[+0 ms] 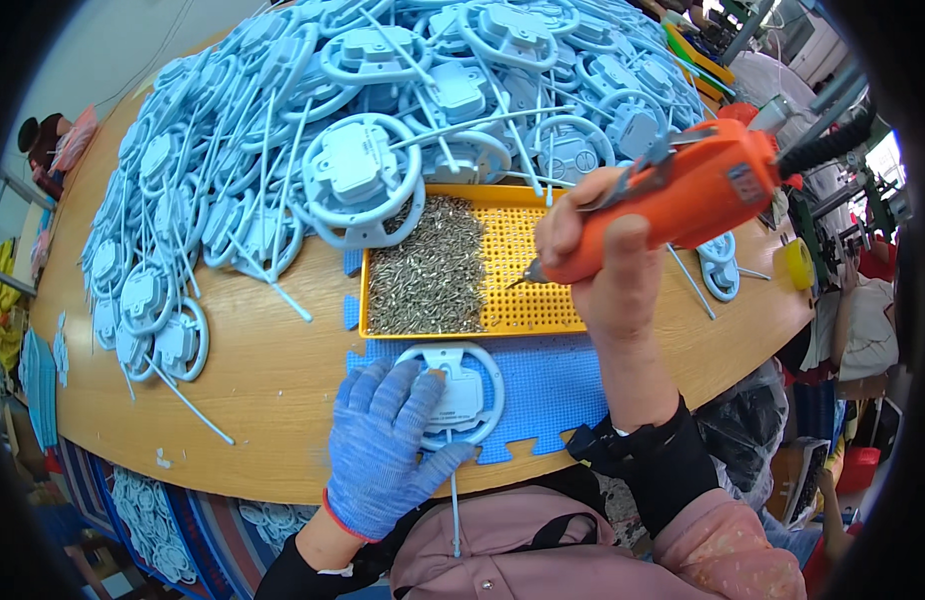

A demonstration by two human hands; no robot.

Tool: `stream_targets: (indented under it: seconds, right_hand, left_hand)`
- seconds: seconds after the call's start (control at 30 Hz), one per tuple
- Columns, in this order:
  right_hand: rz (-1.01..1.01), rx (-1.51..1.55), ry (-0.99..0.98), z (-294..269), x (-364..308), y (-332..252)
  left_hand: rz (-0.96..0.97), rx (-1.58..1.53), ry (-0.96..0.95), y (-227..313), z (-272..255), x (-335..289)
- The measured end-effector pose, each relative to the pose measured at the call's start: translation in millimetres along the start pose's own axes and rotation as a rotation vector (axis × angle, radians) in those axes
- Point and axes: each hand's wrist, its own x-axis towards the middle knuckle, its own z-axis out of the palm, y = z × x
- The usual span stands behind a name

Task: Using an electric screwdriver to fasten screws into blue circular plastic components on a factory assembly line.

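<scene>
Right hand (617, 285) around one screwdriver (698, 190), left hand (385, 450) on one ring-shaped part (465, 395).

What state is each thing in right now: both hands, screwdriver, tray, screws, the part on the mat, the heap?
Left hand: gloved, resting on the part's left side.
Right hand: bare, closed around the screwdriver.
Orange screwdriver: held, bit pointing down-left over the tray.
Yellow tray: screws on its left, perforated section exposed on its right.
Screws: loose, piled.
Light-blue part: lying flat.
Heap of light-blue parts: jumbled.
</scene>
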Motion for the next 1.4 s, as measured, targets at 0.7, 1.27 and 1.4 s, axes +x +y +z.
stream_targets:
  seconds: [0.7,1.27,1.4]
  right_hand:
    - [0.12,0.158,-0.107,73.2,-46.7,-21.0]
    - [0.031,0.151,-0.168,44.6,-31.7,-45.4]
    - [-0.044,0.085,-0.046,23.1,-32.4,-57.2]
  left_hand:
    - [-0.027,-0.277,0.162,-18.5,13.4,0.3]
    - [-0.237,-1.049,0.228,-24.2,21.3,-17.7]
    - [-0.628,-1.246,-0.018,-19.2,-15.5,-21.7]
